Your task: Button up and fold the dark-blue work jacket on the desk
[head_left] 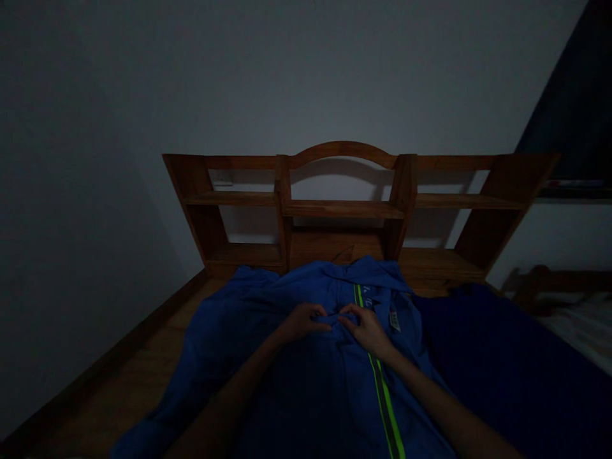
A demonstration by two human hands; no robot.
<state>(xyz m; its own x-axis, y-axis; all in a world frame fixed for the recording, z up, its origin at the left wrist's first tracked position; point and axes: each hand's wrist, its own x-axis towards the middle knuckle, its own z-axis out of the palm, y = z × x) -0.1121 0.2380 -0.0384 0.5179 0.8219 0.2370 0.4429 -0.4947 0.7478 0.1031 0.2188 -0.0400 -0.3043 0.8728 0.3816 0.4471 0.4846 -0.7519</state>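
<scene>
A blue jacket (287, 395) with a yellow-green and grey reflective stripe (386, 401) lies spread out in front of me. Near its middle, my left hand (306, 320) pinches the fabric between thumb and fingers. Just to the right, my right hand (366, 326) pinches the same stretch of cloth, close to the stripe. A small gap separates the two sets of fingertips, with gathered fabric between them. Any button or zip there is too dark and small to make out. Beside the right hand a small white label (394, 320) shows on the jacket.
A wooden headboard with shelves (344, 209) stands behind the jacket, against a pale wall (239, 76). Dark blue cloth (507, 363) lies to the right. A wooden surface (129, 373) shows at the left. Dim light hides much detail.
</scene>
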